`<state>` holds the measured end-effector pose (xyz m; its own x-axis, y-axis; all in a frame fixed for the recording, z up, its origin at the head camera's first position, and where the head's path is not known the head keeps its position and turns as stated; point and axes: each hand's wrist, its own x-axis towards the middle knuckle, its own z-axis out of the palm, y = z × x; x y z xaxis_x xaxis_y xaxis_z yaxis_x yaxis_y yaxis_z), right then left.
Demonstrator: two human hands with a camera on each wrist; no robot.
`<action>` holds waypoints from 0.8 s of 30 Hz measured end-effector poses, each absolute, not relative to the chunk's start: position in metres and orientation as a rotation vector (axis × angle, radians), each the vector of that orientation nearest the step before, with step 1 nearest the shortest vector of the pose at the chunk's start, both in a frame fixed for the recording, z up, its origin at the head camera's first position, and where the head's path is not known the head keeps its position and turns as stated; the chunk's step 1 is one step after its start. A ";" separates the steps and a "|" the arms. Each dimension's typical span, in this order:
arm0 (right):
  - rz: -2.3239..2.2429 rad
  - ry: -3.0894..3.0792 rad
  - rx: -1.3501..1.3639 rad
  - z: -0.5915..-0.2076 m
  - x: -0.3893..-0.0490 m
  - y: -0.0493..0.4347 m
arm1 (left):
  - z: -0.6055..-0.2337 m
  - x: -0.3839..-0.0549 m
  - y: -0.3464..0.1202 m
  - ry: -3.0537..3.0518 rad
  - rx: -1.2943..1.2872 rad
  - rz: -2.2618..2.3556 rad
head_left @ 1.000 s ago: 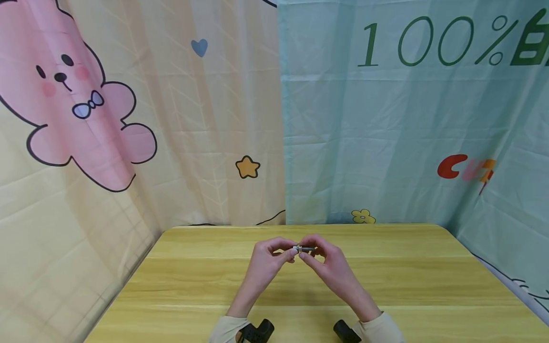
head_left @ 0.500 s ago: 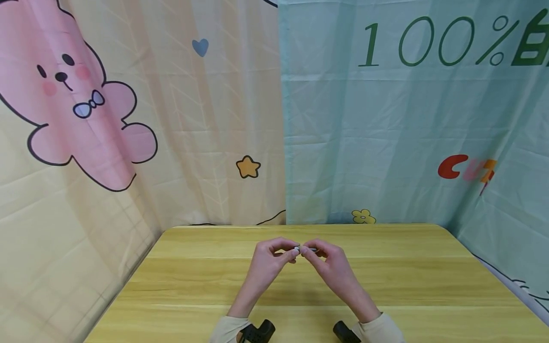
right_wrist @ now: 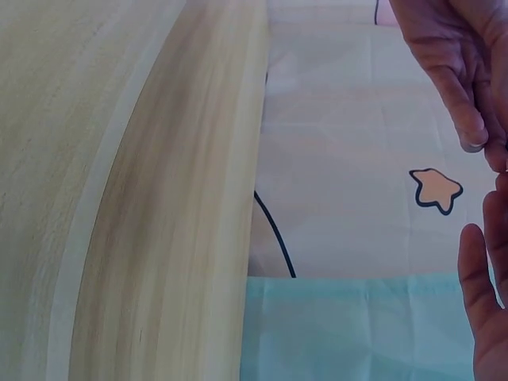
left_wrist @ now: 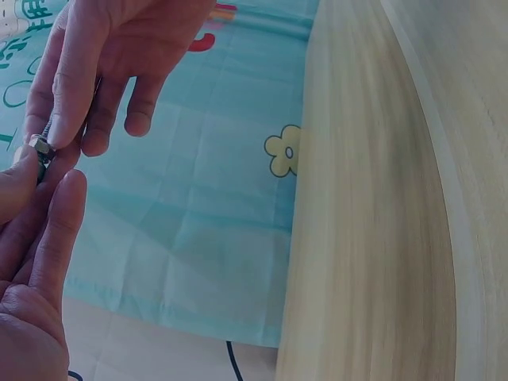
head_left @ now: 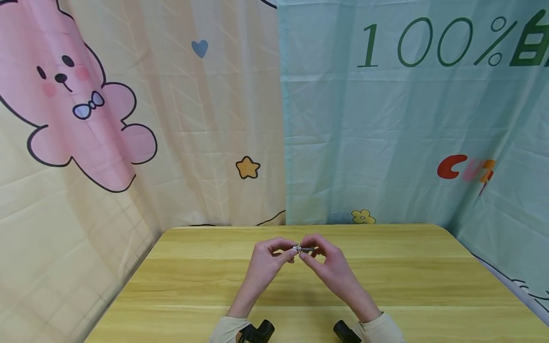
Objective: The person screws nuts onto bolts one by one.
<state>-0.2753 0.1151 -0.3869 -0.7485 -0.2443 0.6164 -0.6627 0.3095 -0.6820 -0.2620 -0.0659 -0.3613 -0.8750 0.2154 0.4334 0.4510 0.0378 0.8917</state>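
A small metal bolt (head_left: 307, 249) with a dark shaft and a silvery end lies level between both hands, above the table. My left hand (head_left: 268, 259) pinches the silvery end between thumb and fingertips. From the other side, my right hand (head_left: 329, 261) has its fingers curled about the shaft, its thumb tip just below the silvery part. A hex nut (left_wrist: 40, 144) shows in the left wrist view, right by the left thumb, with threads above it. In the right wrist view the fingertips of both hands meet at the right edge and the bolt is hidden.
Below the hands stretches a wood-grain table (head_left: 197, 281). A cream curtain (head_left: 206, 119) with a pink bear and a light blue curtain (head_left: 364, 133) hang behind it. Black wrist cameras (head_left: 259, 330) sit at the sleeve cuffs.
Half a second ago the right thumb and fingers covered more of the bolt; now the thumb has shifted down and the dark shaft shows again. The left hand has stayed in place.
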 end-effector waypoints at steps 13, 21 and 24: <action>1.436 -2.245 0.738 -0.393 -0.280 0.118 | -0.387 -0.282 -0.066 -2.102 -0.726 -1.956; 1.469 -2.265 0.687 -0.394 -0.280 0.118 | -0.385 -0.281 -0.065 -2.112 -0.700 -1.967; 1.513 -2.221 0.748 -0.393 -0.281 0.118 | -0.378 -0.276 -0.065 -2.118 -0.693 -1.956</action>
